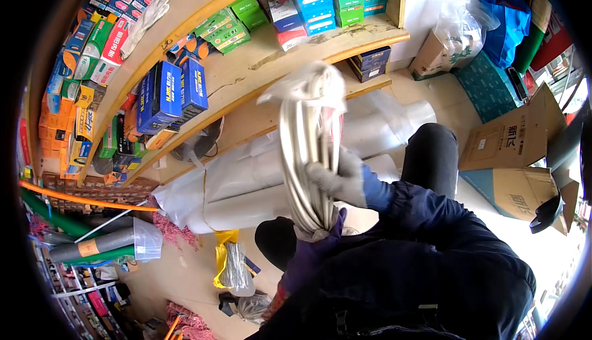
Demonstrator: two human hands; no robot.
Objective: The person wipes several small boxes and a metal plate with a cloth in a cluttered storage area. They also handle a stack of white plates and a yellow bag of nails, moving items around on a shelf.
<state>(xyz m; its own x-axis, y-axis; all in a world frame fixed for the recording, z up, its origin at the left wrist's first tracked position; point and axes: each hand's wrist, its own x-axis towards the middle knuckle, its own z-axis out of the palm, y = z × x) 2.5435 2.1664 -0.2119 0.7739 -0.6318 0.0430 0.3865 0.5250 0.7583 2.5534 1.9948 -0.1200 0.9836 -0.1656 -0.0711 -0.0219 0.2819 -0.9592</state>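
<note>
A coil of white cable or thin tubing (296,155) is upright in front of me, with crumpled clear plastic (305,81) around its blurred top end. My right hand (340,180), in a grey knit glove, grips the coil at its middle from the right. At the coil's lower end, my left hand (317,236) holds its bottom loops, partly hidden by a purple sleeve (319,252). Large plastic-wrapped rolls (245,206) lie behind the coil, along the foot of the shelves.
Wooden shelves (259,74) hold several boxes, including blue boxes (159,97). Open cardboard boxes (502,139) stand at right, beside my dark-trousered knee (430,155). On the floor at left are a yellow bag of thin metal rods (233,266) and grey and green rolls (106,243).
</note>
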